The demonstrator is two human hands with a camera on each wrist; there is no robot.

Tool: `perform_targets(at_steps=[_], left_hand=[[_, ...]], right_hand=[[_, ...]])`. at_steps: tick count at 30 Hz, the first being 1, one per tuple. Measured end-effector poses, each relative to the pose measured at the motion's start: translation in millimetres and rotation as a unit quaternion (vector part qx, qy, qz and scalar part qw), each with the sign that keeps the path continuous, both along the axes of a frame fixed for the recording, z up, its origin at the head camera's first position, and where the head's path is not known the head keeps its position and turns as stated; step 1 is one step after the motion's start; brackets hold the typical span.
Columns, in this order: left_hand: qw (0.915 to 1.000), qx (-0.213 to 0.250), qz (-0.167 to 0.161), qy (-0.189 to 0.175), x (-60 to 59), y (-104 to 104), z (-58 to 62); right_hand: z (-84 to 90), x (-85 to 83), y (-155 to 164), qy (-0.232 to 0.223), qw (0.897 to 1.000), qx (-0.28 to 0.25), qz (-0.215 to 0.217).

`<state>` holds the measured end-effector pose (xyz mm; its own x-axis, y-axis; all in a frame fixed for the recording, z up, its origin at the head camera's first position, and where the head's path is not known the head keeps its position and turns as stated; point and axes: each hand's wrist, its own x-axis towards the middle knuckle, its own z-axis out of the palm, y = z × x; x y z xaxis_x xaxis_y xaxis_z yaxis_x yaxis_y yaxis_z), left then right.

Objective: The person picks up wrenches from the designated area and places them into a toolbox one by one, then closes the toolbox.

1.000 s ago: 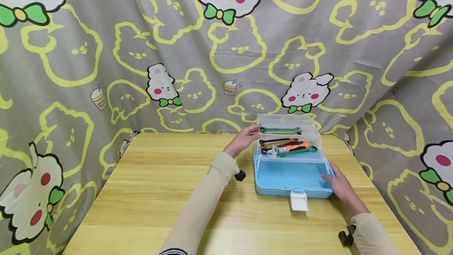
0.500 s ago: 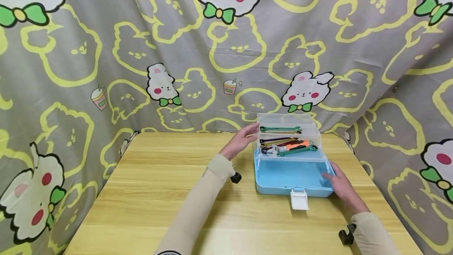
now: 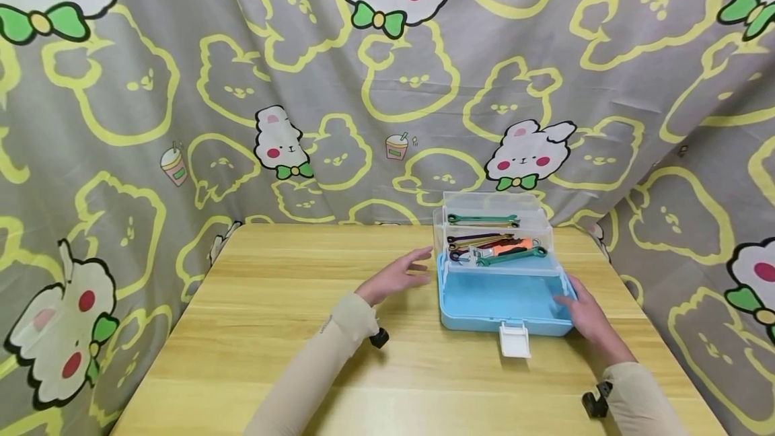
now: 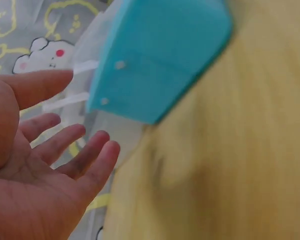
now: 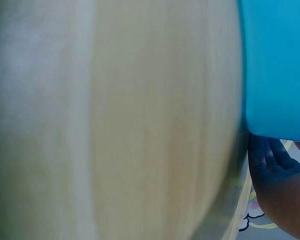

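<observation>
A blue toolbox (image 3: 478, 322) stands unfolded on the table's right half, its clear tiered trays (image 3: 498, 271) raised at the back. Green, yellow and dark combination wrenches lie in these trays, among them a green wrench (image 3: 513, 257) in front; an orange-handled tool (image 3: 511, 246) lies behind it. My right hand (image 3: 586, 311) grips the box's right wall, thumb over the rim inside and fingers outside. Just left of the box, my left hand (image 3: 396, 278) hangs apart from it, fingers spread and palm bare in the left wrist view, facing the blue side wall (image 4: 165, 50).
A white latch (image 3: 514, 340) hangs down from the box's front. The wooden table (image 3: 272, 328) runs back to a grey patterned curtain (image 3: 339, 73), which also closes off both sides. Each wrist wears a small black camera mount (image 3: 379, 337).
My left hand has left the side of the clear trays and come down, toward me and a little left. The right hand and the toolbox have stayed in place.
</observation>
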<state>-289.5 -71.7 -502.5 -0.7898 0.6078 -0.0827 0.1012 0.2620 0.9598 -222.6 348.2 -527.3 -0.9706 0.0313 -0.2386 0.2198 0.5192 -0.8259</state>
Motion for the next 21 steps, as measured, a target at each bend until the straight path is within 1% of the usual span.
perform_targets(at_steps=[4,8,12,16,21], left_hand=[[0.9994,-0.015,-0.031,0.000,13.3,0,-10.4],[0.9984,0.003,-0.053,-0.016,21.3,5,-17.5],[0.9981,0.018,-0.051,-0.030,26.0,10,-19.1],[0.9984,0.012,-0.044,-0.034,29.1,12,-17.9],[0.9986,0.009,-0.040,-0.033,29.7,13,-16.7]], right_hand=[[-1.0,-0.7,1,-0.002,1.000,-0.003,0.000],[-1.6,-1.1,1,-0.004,1.000,-0.006,-0.002],[-2.1,-0.9,1,-0.004,1.000,-0.002,0.000],[-2.4,-0.9,2,-0.005,1.000,0.000,0.000],[-3.3,-1.6,3,-0.006,1.000,-0.003,0.000]])
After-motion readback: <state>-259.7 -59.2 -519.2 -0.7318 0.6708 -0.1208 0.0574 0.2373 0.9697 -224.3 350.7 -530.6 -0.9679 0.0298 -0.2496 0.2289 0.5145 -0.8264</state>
